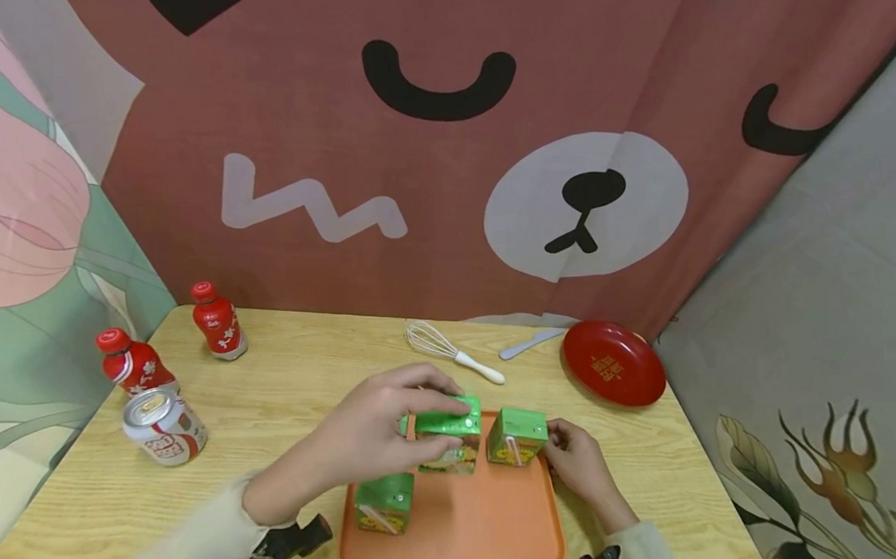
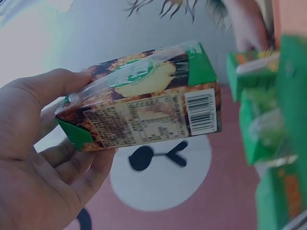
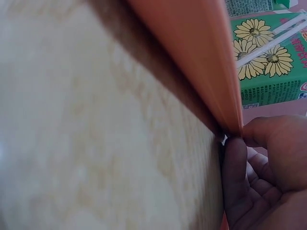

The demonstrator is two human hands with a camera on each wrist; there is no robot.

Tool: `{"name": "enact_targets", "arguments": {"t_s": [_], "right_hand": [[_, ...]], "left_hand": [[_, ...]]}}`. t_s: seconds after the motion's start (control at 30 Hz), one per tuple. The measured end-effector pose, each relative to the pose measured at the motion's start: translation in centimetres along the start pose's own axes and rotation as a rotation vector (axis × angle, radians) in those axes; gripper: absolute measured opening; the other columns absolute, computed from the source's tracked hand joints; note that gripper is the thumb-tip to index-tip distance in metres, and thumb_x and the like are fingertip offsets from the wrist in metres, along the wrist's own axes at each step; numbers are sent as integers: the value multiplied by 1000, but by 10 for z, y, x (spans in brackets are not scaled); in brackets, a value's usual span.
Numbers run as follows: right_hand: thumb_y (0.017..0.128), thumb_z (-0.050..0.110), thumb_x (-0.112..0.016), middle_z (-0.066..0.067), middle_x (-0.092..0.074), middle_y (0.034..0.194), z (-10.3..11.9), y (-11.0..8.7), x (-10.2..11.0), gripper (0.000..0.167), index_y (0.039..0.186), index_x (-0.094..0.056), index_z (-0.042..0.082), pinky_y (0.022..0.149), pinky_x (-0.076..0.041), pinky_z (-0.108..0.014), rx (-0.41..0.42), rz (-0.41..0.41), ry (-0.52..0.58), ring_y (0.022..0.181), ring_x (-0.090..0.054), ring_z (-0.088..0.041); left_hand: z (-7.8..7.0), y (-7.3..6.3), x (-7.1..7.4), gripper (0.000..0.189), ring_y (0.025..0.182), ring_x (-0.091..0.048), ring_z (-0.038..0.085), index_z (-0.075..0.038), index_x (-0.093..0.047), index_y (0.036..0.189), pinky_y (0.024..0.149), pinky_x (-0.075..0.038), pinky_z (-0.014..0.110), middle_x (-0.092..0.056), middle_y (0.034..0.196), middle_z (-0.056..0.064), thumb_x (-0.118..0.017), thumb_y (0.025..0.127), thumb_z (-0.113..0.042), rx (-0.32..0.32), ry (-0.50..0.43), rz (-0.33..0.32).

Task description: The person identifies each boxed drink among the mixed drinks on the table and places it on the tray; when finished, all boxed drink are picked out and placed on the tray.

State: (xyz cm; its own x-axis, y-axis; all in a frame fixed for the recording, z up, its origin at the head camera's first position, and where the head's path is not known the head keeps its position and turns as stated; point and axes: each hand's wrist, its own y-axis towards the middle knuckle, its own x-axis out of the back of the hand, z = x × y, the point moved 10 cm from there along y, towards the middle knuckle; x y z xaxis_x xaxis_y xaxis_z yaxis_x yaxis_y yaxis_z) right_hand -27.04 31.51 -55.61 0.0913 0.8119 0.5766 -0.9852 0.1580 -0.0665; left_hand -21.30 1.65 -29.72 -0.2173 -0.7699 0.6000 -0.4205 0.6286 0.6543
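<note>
My left hand (image 1: 390, 420) grips a green-topped drink carton (image 1: 450, 459) above the orange tray (image 1: 489, 528). In the left wrist view the thumb and fingers hold one end of this carton (image 2: 148, 105), with its barcode side showing. On the tray, a green carton with a straw (image 1: 517, 437) stands at the back right and another (image 1: 385, 507) at the left. A further carton (image 1: 404, 425) is mostly hidden behind the left hand. At the tray's right edge, my right hand (image 1: 582, 465) pinches the rim (image 3: 206, 62) between thumb and finger.
A white whisk (image 1: 451, 350), a grey knife (image 1: 529, 343) and a red plate (image 1: 614, 364) lie behind the tray. At the left stand two red bottles (image 1: 220, 323) and a can (image 1: 165, 429). A printed curtain backs the table.
</note>
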Motion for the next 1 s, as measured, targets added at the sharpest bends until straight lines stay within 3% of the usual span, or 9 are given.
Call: {"name": "enact_targets", "arguments": {"t_s": [0.13,0.27,0.53,0.77,1.0], "right_hand": [[94,3,-65,-4,-60,77,2,0,-1,16,108,-72,5,50,-51,-29,15,-4,-4,58,-57,-16],[93,2,-65,-4,-60,76,3,-1,-2,16,107,-72,5,50,-50,-28,21,-4,-8,57,-56,-16],[94,3,-65,-4,-59,76,-1,-1,-2,17,109,-72,6,50,-49,-28,-4,1,1,59,-56,-17],[95,3,-64,-5,-59,77,-1,-2,-2,16,108,-72,6,51,-51,-29,-11,9,12,61,-56,-18],[95,3,-63,-6,-59,78,0,-2,-3,16,109,-72,5,51,-51,-29,-5,10,11,60,-56,-17]], "left_hand": [[1,-7,-21,25,93,-61,1,-16,-79,110,71,-47,14,-65,111,-9,-83,86,-17,34,17,52],[6,-16,-39,25,91,-60,0,-18,-80,110,69,-44,10,-64,111,-9,-82,85,-19,58,95,99],[17,-33,-67,24,87,-61,-1,-23,-80,108,63,-42,11,-64,109,-12,-82,85,-24,101,211,196],[28,-47,-87,27,89,-60,-1,-22,-80,110,65,-47,14,-65,108,-12,-82,83,-21,175,239,288],[32,-55,-97,28,88,-60,-1,-22,-80,110,62,-47,14,-64,107,-13,-82,82,-23,184,283,317]]}}
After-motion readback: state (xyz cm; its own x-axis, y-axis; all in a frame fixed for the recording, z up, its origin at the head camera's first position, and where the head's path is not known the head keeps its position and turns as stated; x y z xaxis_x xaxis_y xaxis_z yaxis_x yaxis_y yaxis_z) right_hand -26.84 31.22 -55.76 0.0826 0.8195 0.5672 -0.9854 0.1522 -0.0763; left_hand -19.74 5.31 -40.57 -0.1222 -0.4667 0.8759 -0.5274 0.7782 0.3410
